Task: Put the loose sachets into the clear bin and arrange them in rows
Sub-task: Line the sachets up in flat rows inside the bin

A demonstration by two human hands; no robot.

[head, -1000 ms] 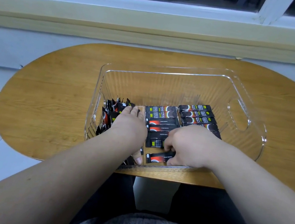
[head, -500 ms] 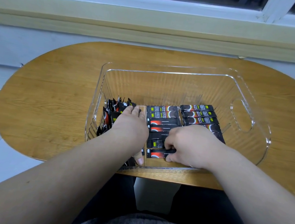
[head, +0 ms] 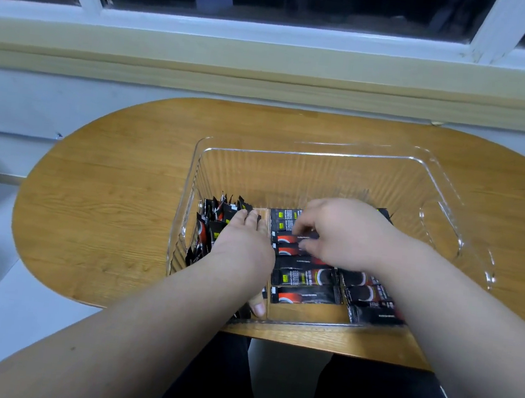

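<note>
Bin (head: 184, 222) left wall: left hand (head: 239, 245) flat against sachets (head: 208, 227) | mid-row: right hand (head: 345, 234) pinches sachet (head: 285, 238)

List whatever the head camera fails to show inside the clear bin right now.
Head view only:
Right hand: motion blur and its own back hide whether its fingers pinch a sachet.
Right row of sachets: the right forearm covers much of it; count unknown.
Upright sachets: the left hand hides part of them.
Sachet print: too small and blurred to read.
</note>
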